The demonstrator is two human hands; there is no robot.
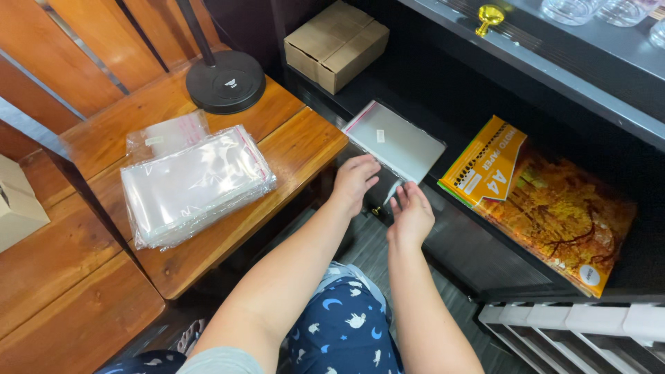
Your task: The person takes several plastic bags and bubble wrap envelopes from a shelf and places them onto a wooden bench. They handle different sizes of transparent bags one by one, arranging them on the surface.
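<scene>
Clear plastic sleeve (396,142) pinched at near edge by left hand (353,181); right hand (411,213) fingers loose, touching flap. Keep flat on black shelf (478,242), align edges squarely.

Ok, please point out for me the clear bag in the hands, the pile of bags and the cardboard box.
Clear bag (398,142), head view, on its grey middle.
Pile of bags (194,183), head view, on the top bag.
Cardboard box (336,43), head view, on its top flap.

I'm seeing a stack of bags (194,183) lying on the table (291,149), the lamp base (225,82) behind it, the paper pack (547,208) sitting on the shelf (485,256) to the right.
</scene>
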